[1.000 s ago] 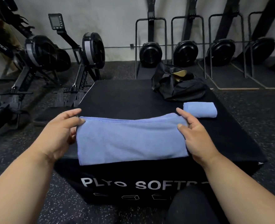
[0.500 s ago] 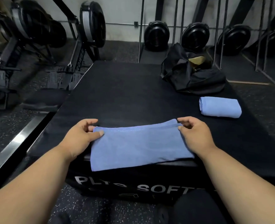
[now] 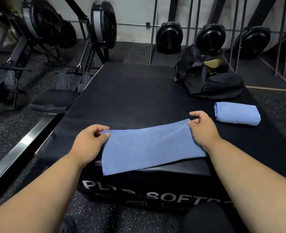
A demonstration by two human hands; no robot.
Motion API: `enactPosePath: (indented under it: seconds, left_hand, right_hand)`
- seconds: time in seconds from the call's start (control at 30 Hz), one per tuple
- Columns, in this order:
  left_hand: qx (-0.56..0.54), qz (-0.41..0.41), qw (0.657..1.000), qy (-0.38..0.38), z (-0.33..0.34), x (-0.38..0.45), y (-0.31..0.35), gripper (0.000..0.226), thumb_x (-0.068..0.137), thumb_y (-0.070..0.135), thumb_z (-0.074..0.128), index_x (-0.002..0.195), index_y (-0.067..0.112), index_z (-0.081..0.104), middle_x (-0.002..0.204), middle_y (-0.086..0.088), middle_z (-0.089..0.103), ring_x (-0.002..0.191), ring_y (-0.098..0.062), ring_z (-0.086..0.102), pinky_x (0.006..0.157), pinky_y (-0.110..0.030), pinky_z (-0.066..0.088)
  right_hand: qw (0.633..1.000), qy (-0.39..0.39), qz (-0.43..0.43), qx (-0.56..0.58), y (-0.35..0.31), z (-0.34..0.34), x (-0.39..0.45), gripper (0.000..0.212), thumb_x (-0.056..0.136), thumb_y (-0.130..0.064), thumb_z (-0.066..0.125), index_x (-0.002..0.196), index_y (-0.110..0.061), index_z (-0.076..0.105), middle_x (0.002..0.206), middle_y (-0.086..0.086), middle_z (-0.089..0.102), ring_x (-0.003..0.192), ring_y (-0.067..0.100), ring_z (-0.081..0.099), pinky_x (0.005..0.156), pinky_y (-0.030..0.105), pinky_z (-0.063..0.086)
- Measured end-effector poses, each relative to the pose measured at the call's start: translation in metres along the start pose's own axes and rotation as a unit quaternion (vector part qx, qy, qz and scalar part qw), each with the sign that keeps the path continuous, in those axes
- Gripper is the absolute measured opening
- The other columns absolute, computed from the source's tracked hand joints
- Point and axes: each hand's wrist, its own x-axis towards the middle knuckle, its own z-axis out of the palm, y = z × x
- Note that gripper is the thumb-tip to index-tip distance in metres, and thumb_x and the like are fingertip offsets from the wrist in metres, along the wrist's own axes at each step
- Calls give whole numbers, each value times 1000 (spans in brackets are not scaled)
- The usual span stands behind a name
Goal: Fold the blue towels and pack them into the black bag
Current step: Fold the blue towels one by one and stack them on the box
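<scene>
A blue towel (image 3: 149, 148), folded into a wide strip, lies at the near edge of the black plyo box (image 3: 130, 98), its lower left corner hanging over the front. My left hand (image 3: 90, 142) pinches the towel's far left corner. My right hand (image 3: 202, 126) pinches the far right corner. A second blue towel (image 3: 237, 113), folded small, rests on the box to the right. Behind it sits the black bag (image 3: 209, 81), open and slumped, with something gold-coloured showing inside.
Rowing machines (image 3: 95, 31) stand on the floor to the left and back left. Several more are stored upright along the far wall (image 3: 169, 37). Speckled rubber floor surrounds the box. A metal rail (image 3: 12, 155) runs along the floor at the left.
The towel's far edge has been carried away from me onto the box, so less hangs over the front. Both hands kept their pinch on the corners. The camera tilted down and closer.
</scene>
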Motion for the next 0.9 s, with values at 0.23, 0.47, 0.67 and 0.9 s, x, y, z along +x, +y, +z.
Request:
enactPosePath:
  seconds: [0.23, 0.47, 0.67, 0.9]
  left_hand:
    - [-23, -17, 999, 25, 0, 1, 0, 7, 97, 30, 73, 102, 33, 76, 94, 10, 76, 91, -12, 72, 80, -24, 51]
    - [-78, -31, 996, -4, -5, -10, 1, 53, 91, 44, 75, 139, 35, 56, 79, 18, 64, 80, -9, 63, 87, -33, 53]
    - [35, -28, 999, -23, -2, -58, 7, 96, 87, 38, 80, 161, 38, 19, 92, 6, 69, 86, -15, 69, 80, -32, 50]
    - [101, -6, 995, -19, 8, -84, 9, 52, 95, 25, 63, 138, 49, 46, 129, 12, 64, 103, -14, 64, 87, -32, 48]
  right_hand:
    - [999, 10, 26, 44, -3, 0, -2, 39, 95, -27, 73, 132, -30, 60, 92, -3, 70, 89, 12, 68, 78, 24, 47]
    - [998, 2, -1, 70, -2, -19, -57, 44, 95, -27, 72, 136, -38, 60, 116, -13, 64, 91, -4, 62, 86, 15, 43]
    - [995, -78, -43, -43, 17, -40, -100, 57, 88, -30, 79, 138, -45, 57, 112, -9, 58, 85, 6, 60, 87, 23, 49]
    - [987, -104, -33, -117, 15, -40, -111, 56, 91, -24, 68, 141, -46, 57, 116, -14, 46, 108, 11, 56, 107, 33, 46]
